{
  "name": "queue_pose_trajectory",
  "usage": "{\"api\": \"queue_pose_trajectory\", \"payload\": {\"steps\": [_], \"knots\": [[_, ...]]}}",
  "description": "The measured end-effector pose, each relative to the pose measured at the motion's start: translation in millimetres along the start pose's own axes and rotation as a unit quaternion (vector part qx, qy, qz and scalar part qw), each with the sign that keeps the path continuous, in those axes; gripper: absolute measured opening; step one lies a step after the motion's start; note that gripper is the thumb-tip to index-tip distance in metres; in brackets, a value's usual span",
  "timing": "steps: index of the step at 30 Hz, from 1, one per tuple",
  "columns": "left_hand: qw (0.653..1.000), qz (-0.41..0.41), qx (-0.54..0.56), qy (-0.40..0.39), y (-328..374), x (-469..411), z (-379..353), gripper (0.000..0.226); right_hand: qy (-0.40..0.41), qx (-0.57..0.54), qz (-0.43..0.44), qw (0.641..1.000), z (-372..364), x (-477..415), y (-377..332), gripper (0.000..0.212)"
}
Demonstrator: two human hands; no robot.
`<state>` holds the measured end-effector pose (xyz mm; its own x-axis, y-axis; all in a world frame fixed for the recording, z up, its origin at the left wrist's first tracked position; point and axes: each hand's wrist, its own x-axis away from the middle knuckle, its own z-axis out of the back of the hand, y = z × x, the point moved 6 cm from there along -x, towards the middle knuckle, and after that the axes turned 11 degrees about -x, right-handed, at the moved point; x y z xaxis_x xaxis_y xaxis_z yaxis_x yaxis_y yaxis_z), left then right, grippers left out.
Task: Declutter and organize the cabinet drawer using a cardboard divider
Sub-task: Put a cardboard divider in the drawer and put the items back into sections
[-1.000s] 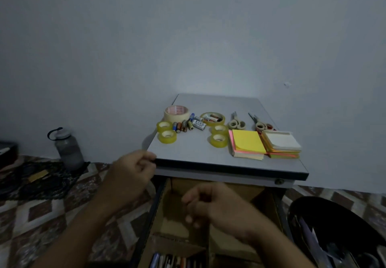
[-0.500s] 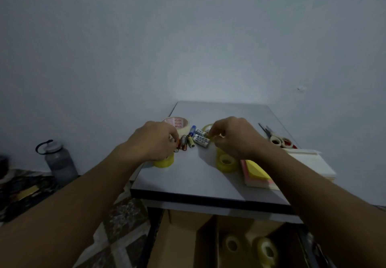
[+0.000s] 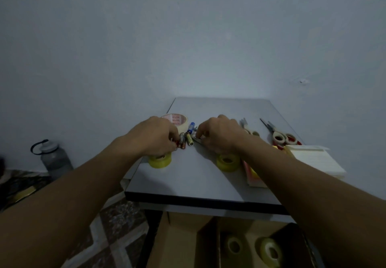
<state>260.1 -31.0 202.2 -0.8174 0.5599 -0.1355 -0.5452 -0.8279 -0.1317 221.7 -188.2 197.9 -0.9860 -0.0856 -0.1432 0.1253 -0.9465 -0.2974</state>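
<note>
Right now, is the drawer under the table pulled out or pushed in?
Pulled out. The drawer sticks out below the table edge, and its cardboard compartments are open to view, with two yellow tape rolls lying inside.

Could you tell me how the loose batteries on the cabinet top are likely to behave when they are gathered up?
The batteries are small cylinders lying on their sides on the smooth cabinet top, so they will probably roll if nudged. They look smooth, so a few may slip from a grip. With the left hand and right hand closing in from both sides, strays seem less likely.
</note>
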Motion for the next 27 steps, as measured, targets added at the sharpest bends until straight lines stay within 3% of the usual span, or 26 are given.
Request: {"api": "queue_pose_trajectory", "payload": {"steps": [10, 15, 27], "knots": [[1.000, -0.002, 0.024, 0.012, 3.0, 0.6, 0.8, 0.027, -0.005, 0.035, -0.011, 0.999, 2.1, 11.0, -8.9, 0.019], [0.998, -0.016, 0.055, 0.029, 10.9, 2.0, -0.3, 0.046, -0.012, 0.035, -0.019, 0.999, 4.3, 16.2, -9.8, 0.022], [0.997, -0.050, 0.014, 0.066, 24.7, 8.7, -2.6, 0.028, 0.006, 0.024, -0.030, 0.999, 7.6, 22.2, -3.6, 0.025]]}}
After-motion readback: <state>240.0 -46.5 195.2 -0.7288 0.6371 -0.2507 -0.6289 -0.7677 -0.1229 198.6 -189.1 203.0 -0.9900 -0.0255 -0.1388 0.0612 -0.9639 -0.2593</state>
